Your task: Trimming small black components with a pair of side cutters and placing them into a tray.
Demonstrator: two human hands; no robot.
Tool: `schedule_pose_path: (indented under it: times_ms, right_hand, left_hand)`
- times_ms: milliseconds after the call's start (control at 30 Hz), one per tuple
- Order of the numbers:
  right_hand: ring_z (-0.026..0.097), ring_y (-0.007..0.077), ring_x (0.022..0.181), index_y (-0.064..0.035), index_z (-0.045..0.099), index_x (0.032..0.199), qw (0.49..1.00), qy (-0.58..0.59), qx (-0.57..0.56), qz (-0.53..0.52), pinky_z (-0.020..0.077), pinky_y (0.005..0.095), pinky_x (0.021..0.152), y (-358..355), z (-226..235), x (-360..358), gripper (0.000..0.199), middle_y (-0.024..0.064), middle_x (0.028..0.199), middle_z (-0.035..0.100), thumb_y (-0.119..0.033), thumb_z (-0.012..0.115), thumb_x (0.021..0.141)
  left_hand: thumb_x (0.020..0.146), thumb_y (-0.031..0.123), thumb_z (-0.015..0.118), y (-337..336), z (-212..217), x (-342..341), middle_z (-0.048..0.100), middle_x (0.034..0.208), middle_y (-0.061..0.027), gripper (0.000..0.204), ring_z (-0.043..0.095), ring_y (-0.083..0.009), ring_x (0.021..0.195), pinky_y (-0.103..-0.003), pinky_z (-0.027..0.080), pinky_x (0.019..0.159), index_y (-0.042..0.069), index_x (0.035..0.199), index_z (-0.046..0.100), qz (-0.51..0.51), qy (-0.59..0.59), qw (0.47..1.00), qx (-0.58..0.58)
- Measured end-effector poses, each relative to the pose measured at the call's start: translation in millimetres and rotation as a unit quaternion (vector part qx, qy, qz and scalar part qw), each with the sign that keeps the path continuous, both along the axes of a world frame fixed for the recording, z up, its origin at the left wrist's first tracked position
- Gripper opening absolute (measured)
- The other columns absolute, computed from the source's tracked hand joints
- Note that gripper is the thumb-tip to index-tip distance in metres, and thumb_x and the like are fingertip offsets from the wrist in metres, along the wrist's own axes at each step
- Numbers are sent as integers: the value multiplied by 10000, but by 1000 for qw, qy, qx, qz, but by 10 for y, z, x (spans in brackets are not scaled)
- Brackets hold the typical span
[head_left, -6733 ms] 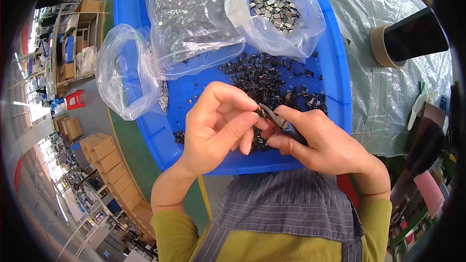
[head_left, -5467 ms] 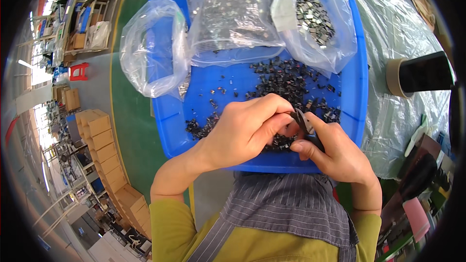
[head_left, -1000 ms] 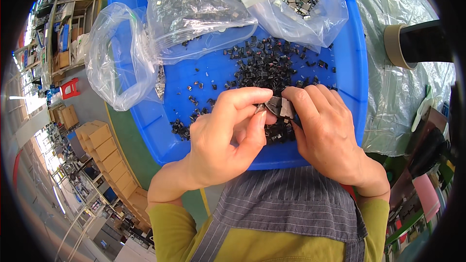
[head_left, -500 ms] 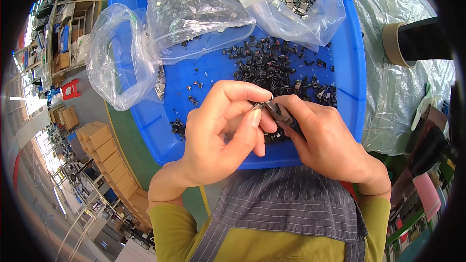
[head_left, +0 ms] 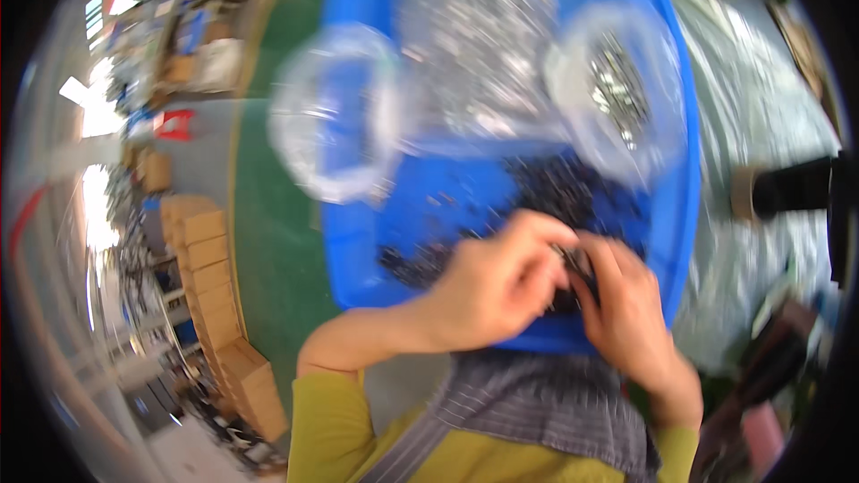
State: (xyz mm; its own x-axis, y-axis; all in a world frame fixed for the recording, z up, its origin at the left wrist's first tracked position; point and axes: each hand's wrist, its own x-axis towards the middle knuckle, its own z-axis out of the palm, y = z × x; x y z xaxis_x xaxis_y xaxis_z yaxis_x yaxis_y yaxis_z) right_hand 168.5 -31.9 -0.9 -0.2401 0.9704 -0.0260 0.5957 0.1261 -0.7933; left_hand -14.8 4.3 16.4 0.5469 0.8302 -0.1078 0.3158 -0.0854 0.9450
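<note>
Feed went pretty smeary on me just now. Half a second ago it was sharp, but the view has swung, so the blue tray [head_left: 345,255] sits further right and everything looks streaked.

Both hands are still over the near part of the tray, right of its middle. The right hand [head_left: 629,304] is closed around the pliers [head_left: 582,268], which it was already holding earlier. The left hand [head_left: 501,282] has changed more: its thumb and fingers stood apart with a clear gap, now they're curled in and the back of the hand is turned up. Its fingertips meet the nose of the pliers. Can't tell what they're pinching, or whether the tool's jaws are apart; too blurry.

The dark parts [head_left: 559,183] are heaped in the tray just beyond the hands, and more of the clump [head_left: 416,264] by the tray's near left corner shows now that the arm isn't hiding it. Bags haven't budged: clear one [head_left: 284,125] over the tray's left rim, flat one [head_left: 479,36] across its far end, open one [head_left: 667,116] at the far right.
</note>
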Motion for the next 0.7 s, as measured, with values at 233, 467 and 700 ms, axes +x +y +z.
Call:
schedule_pose_path:
  times_ms: [233, 467, 700]
  right_hand:
    - [640, 352, 748, 7, 544, 1132, 983, 88, -161, -4, 457, 410, 618, -222, 284, 23, 264, 290, 872, 608, -184, 526, 950]
    - [547, 131, 754, 19, 543, 1113, 896, 355, -264, -39, 438, 266, 656, -270, 133, 80, 233, 116, 856, 619, -134, 551, 937]
    - [572, 105, 715, -3, 552, 1092, 970, 182, -161, -5, 457, 235, 640, -138, 63, 199, 176, 52, 816, 625, -102, 526, 949]
  left_hand:
    - [914, 28, 463, -62, -88, 65, 610, 703, -135, 151, 640, -235, 651, -340, 467, 587, 14, 1063, 484, -24, -139, 989, -37]
    - [925, 12, 430, -153, -213, 18, 591, 657, -64, 279, 551, -127, 529, -271, 435, 548, 28, 1202, 405, -25, -231, 973, 10]
    - [978, 121, 463, -1, -160, -14, 611, 764, -66, 130, 527, -90, 562, -229, 429, 538, 13, 1039, 423, -27, -235, 965, -111]
